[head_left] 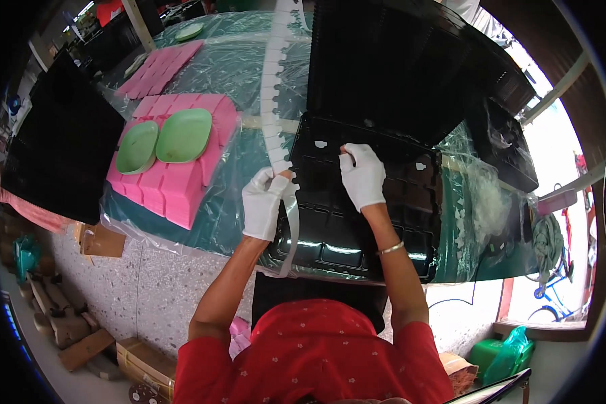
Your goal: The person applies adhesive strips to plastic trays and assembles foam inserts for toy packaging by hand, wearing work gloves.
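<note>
A black plastic tray [343, 195] with moulded compartments lies on the table right in front of me. My left hand [262, 205], in a white glove with a bare fingertip showing, pinches a long white notched sticker strip [272, 101] at the tray's left edge. The strip runs up and away over the table, and its tail hangs down past my glove. Over the upper middle of the tray is my right hand [363, 175], gloved too, its fingers closed together; what they hold, if anything, is hidden. Two small white stickers [320, 144] sit on the tray.
Left stand pink foam-like stacks [161, 185] bearing two green dishes [185, 136]. Tall black trays [390, 60] rise behind my tray; another black stack [64, 141] is far left. Clear plastic film [485, 202] lies at the right. Cardboard boxes [145, 363] are on the floor.
</note>
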`<state>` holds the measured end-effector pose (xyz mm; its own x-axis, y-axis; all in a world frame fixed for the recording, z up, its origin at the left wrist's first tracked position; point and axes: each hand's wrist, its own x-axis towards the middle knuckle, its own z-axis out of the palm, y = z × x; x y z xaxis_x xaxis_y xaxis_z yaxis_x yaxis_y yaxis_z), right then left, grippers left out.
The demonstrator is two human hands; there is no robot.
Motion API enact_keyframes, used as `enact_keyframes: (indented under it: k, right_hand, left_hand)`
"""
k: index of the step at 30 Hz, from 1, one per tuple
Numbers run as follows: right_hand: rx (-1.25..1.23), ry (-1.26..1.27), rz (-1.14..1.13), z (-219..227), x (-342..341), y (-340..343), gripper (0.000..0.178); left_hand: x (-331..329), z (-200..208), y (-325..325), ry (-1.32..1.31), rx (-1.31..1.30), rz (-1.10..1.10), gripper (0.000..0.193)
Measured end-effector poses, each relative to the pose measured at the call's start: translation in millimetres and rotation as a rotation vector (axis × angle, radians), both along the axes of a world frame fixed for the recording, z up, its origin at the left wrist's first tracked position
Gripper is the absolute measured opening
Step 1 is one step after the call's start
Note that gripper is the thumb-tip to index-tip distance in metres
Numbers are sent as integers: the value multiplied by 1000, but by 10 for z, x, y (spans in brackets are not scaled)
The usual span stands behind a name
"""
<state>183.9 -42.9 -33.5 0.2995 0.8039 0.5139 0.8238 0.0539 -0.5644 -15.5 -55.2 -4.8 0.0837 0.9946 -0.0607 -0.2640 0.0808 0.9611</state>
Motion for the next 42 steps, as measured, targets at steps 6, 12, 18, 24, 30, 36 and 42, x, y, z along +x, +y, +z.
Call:
enact_keyframes:
  k: [6,12,18,24,30,36,42]
  right_hand:
    - [-265,-379,-75,-7,-125,535,18]
    - [-289,-350,-4,-124,23,584,16]
    - [-17,101,-220,198,898,-171,16]
    - [-265,-233,-824,640,2655,-1486,24]
    - [-607,-620,-908,710,2754,-1625,38]
    - [-160,128,-87,752,1312,-1409,23]
    - [-196,738,332,485,-45,-993,27]
  left_hand:
    - [-188,-273,-48,0,-21,36,10]
    - [-139,-239,-74,38,-42,6,11]
    - [-450,-284,-43,255,94,-13,13]
    - [-148,-262,81,202,114,-180,14]
    - [141,-122,88,191,80,-303,19]
    - [490,134,-1,175,97,-396,17]
    - [508,98,-68,12,49,-286,17]
